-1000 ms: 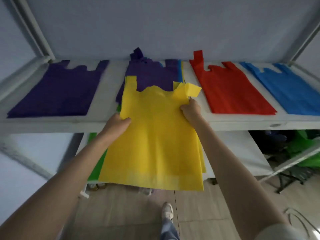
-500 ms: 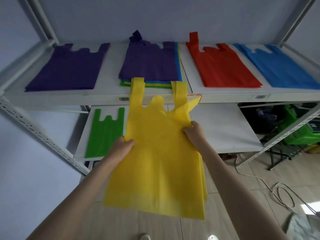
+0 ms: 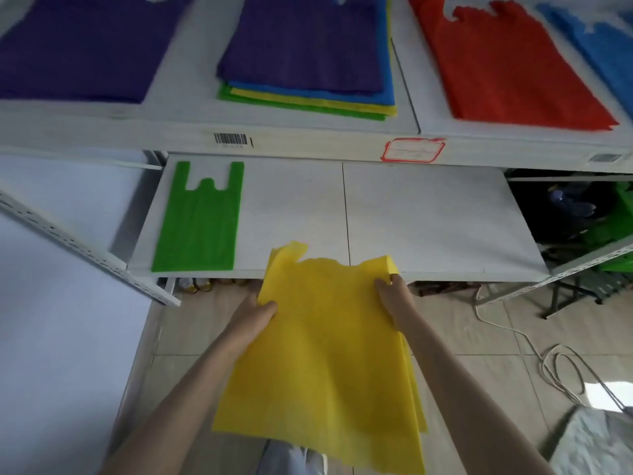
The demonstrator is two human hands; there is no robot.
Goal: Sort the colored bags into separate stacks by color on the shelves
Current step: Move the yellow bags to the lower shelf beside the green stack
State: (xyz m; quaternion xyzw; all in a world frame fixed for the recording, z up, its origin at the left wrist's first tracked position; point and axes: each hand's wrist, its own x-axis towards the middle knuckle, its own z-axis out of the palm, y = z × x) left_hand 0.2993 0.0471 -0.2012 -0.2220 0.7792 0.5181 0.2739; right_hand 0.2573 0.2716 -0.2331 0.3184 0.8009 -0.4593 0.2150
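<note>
Below the near edge of the lower shelf [image 3: 428, 214], a yellow bag [image 3: 325, 354] hung in the air over the tiled floor [image 3: 479, 337], held at both upper sides. Left hand [image 3: 255, 315]: thumb on the front face, fingers behind the left edge, pinching the cloth. Right hand [image 3: 394, 296]: curled round the right edge just below the handle, gripping it. The bag's two handles were folded or crumpled forward at the top; motion blur made their exact lie hard to tell. More than one yellow layer showed along the right edge.

Lower shelf, far left: one green bag [image 3: 200, 221], flat, handles pointing away, well apart from the yellow bag.

Upper shelf [image 3: 308, 135], left to right:
- a purple bag [image 3: 78, 46], flat, alone;
- a mixed stack [image 3: 308, 56] with purple on top and blue, yellow and green edges showing beneath at the near side;
- a red bag [image 3: 507, 63], flat;
- a blue bag [image 3: 603, 46], partly cut off by the frame's right edge.

Shelf front: a barcode sticker [image 3: 230, 138] and a red-bordered label [image 3: 412, 150]. A white cable [image 3: 534, 351] lay looped on the floor at right.
</note>
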